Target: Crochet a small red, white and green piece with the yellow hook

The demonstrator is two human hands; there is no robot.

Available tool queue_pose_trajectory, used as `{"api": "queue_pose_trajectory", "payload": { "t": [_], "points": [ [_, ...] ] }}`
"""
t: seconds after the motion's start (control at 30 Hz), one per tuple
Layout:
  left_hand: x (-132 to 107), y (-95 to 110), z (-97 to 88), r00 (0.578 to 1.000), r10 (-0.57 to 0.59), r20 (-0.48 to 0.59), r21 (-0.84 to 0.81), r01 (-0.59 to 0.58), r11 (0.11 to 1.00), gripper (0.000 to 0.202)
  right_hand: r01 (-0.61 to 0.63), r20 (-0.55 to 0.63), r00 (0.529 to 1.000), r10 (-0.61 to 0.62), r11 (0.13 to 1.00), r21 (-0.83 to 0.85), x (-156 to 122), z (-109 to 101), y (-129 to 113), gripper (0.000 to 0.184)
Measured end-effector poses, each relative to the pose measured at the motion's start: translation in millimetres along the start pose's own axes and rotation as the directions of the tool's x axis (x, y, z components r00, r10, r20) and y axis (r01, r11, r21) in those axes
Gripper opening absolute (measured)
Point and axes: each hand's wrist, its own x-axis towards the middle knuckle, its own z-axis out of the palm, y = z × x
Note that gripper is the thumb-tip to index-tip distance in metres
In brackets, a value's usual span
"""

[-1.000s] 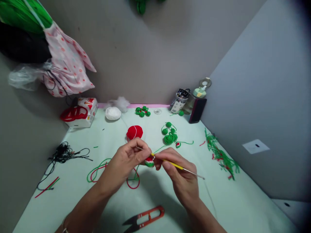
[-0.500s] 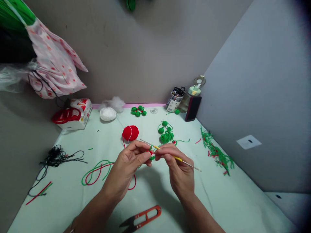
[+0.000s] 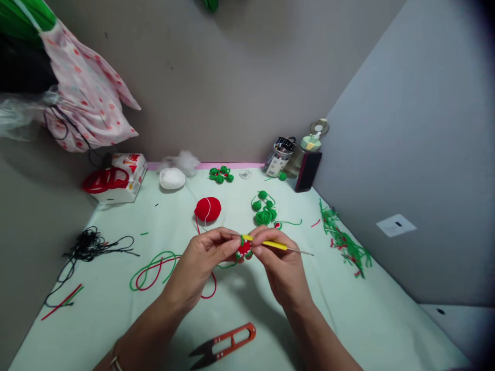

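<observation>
Between my hands is a small red, white and green crochet piece (image 3: pixel 244 249), its red face turned up. My left hand (image 3: pixel 209 257) pinches its left edge. In my right hand (image 3: pixel 279 263) is a crochet hook (image 3: pixel 275 245) with a yellow grip; its metal back end points right, and its tip is hidden by the left fingers. The right fingertips also reach the piece's right edge. Green yarn trails below the left fingers. Just beyond lies a red yarn ball (image 3: pixel 208 209) with a white strand over it. Orange-handled thread snips (image 3: pixel 228 345) rest nearest me.
Green crocheted balls and yarn (image 3: pixel 265 215) lie behind my hands, with white yarn (image 3: pixel 172 178) at the back. Green and red scraps (image 3: pixel 344 237) are strewn right. Black cords (image 3: pixel 89 247) lie left. A phone (image 3: pixel 308 172) leans beside a pen holder (image 3: pixel 278 158) at the back.
The hook has slid left and lies flatter, its yellow grip now over the crochet piece. More of the piece's red face shows. The right hand has shifted slightly left; the view has tilted a little.
</observation>
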Motion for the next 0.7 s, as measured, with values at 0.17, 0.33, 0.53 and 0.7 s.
{"api": "queue_pose_trajectory", "payload": {
  "t": [0.17,0.33,0.53,0.7],
  "points": [
    [2.9,1.2,-6.3,1.000,-0.008,0.024,0.096,0.006,0.995,0.011,0.090,0.015,0.996,-0.089,0.986,-0.143,0.0,-2.3,-3.6,0.015],
    [1.8,0.0,-6.0,1.000,0.008,0.013,0.083,-0.009,0.997,0.009,0.110,0.053,0.994,-0.101,0.968,-0.225,-0.3,-1.7,-7.4,0.013],
    [1.6,-2.4,-6.9,0.998,-0.015,0.061,0.109,0.009,0.994,0.010,-0.048,0.021,0.999,0.050,0.995,-0.084,-0.2,0.9,-4.7,0.008],
    [-1.3,10.0,-14.9,0.988,-0.049,0.144,0.254,0.011,0.967,0.011,-0.362,0.145,0.932,0.333,0.883,0.300,3.4,2.8,-4.8,0.014]
  ]
}}
